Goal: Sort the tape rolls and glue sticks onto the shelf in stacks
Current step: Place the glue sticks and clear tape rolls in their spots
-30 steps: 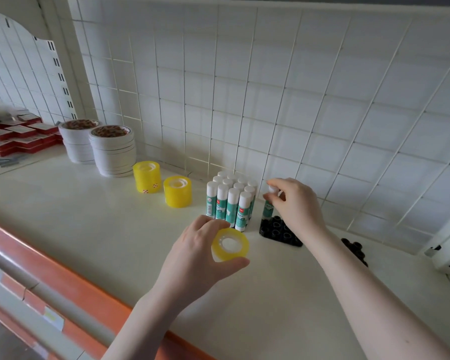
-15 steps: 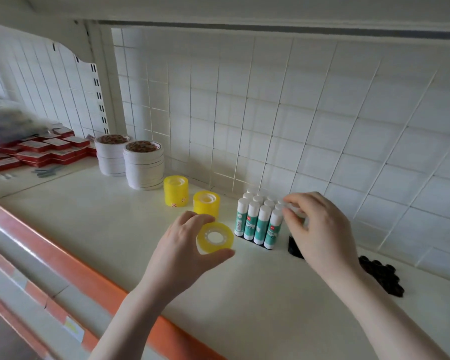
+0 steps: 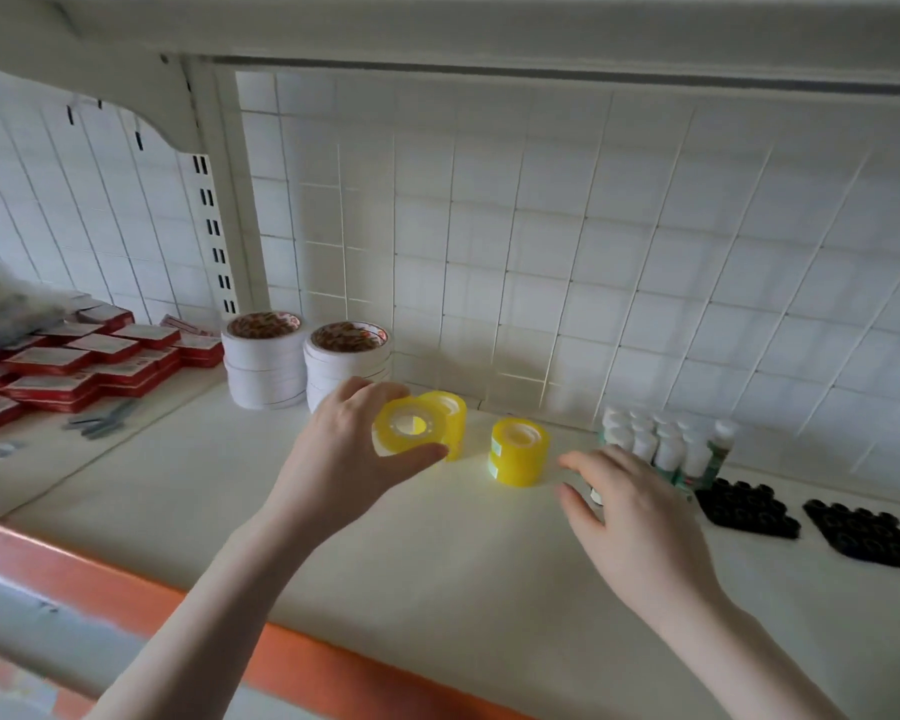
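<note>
Yellow see-through tape is wound on a small roll (image 3: 409, 426), and its round hole with a white ring inside is turned toward the camera. The roll is held up in the air by the left hand (image 3: 349, 459), with the thumb curled under it and the fingers curled over the top. It is held just in front of a yellow stack of tape (image 3: 450, 420), which is partly hidden behind it. A second yellow stack (image 3: 519, 452) is seen standing near it on the right, made of two rolls set one on the other. The right hand (image 3: 632, 517) is held low over the shelf (image 3: 437, 553), palm down, with its fingers loosely spread and nothing in them. Just behind that hand, glue sticks (image 3: 666, 446) with white caps and green bodies are stood up close together near the back wall. Two black trays (image 3: 744, 509) are laid flat on the right. Two tall stacks of white tape (image 3: 266, 363) are set at the back on the left, and red boxes (image 3: 89, 363) are piled farther left. The front edge (image 3: 126, 595) of the shelf is coloured orange.
</note>
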The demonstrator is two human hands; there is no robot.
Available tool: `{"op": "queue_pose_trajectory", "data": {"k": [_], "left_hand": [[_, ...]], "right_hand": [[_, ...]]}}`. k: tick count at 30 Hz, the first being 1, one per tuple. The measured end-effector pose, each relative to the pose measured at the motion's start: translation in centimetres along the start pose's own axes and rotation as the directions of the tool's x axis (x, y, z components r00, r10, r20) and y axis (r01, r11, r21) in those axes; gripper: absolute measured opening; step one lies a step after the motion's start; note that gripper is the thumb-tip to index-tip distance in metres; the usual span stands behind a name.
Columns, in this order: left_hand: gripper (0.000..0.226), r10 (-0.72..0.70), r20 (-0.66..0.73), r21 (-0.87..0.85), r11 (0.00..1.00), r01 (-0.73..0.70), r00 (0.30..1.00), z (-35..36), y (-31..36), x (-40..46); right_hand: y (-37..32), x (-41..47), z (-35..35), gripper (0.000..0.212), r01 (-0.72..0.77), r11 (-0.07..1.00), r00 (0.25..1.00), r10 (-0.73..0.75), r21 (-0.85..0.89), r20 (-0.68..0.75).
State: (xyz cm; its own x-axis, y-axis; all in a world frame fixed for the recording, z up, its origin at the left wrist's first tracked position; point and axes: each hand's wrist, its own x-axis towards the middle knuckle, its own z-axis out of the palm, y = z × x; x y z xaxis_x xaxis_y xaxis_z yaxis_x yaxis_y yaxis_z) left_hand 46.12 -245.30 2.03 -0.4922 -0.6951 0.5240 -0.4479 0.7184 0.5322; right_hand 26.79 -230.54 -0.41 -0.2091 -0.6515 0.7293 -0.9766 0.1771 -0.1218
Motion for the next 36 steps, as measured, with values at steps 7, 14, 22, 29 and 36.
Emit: {"op": "queue_pose_trajectory", "data": {"k": [7, 14, 22, 29, 36], "left_hand": [[0.062, 0.000, 0.074, -0.075, 0.997, 0.006, 0.997, 1.1, -1.5, 3.2], [0.065, -0.022, 0.144, -0.008, 1.000, 0.024, 0.989, 4.2, -2.4, 4.8], [0.064, -0.095, 0.148, 0.028, 0.995, 0.092, 0.984, 6.1, -2.9, 5.7], [0.064, -0.137, 0.142, -0.005, 0.990, 0.140, 0.980, 6.7, -3.0, 6.1], [0.068, -0.139, 0.137, -0.019, 0.990, 0.143, 0.981, 7.0, -2.8, 6.2]], "right_hand": [[-2.0, -0.6, 2.9, 0.022, -0.058, 0.998, 0.987, 0.062, -0.030, 0.147], [-2.1, -1.3, 4.9, 0.023, -0.100, 0.995, 0.979, 0.101, -0.015, 0.177], [-1.8, -1.8, 5.2, 0.025, -0.123, 0.992, 0.975, 0.121, 0.000, 0.188], [-1.7, -1.8, 5.4, 0.029, -0.124, 0.992, 0.978, 0.123, -0.005, 0.168], [-1.5, -1.7, 5.6, 0.028, -0.115, 0.993, 0.984, 0.115, -0.010, 0.137]]}}
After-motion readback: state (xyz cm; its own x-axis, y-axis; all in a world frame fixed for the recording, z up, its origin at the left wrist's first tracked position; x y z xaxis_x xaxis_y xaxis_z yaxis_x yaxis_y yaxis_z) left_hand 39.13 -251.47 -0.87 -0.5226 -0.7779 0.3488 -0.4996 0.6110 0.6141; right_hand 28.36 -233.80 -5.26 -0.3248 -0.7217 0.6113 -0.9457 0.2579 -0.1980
